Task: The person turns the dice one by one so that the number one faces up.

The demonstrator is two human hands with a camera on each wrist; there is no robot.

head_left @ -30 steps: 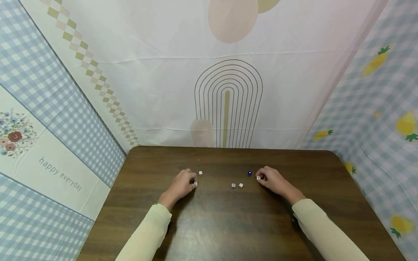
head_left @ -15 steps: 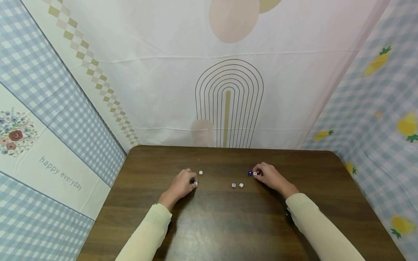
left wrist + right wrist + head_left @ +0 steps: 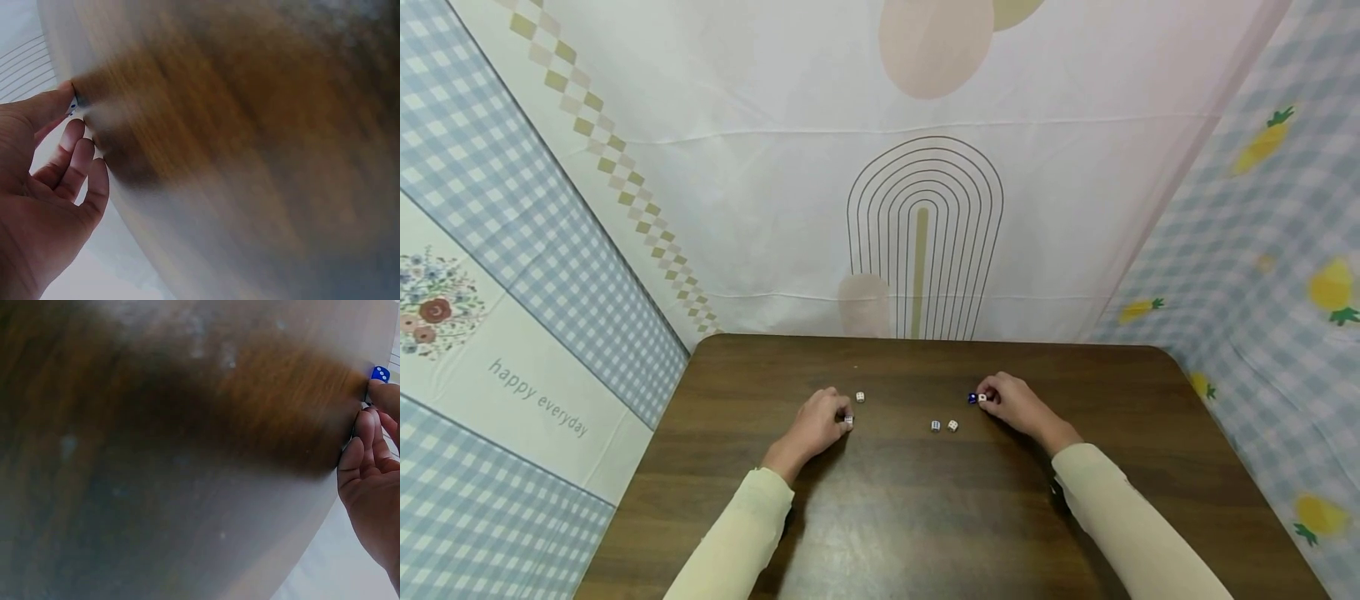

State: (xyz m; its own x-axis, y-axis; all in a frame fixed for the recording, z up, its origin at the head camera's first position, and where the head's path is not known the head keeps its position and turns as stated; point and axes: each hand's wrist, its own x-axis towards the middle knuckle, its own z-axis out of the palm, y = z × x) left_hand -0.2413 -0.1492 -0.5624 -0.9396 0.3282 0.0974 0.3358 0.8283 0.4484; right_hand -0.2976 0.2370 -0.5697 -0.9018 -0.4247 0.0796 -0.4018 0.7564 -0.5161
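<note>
Left hand (image 3: 814, 423) pinches one die (image 3: 848, 421) near a loose die (image 3: 861, 397); a middle die (image 3: 936, 426) and its neighbour (image 3: 952, 426) lie between; the blue die (image 3: 972, 398) sits just beside the white die (image 3: 982, 398) pinched by the right hand (image 3: 1015, 403), best kept level, pressed gently.

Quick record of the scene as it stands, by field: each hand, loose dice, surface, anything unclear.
left hand: pinches a small white cube die with dark pips
right hand: pinches another small white cube die
blue cube die with white pips: immediately beside the right hand's die
loose white cube dice: one near the left hand; two side by side between the hands, slightly apart
surface: dark brown wood-grain table
unclear: whether blue and right-held dice touch
</note>
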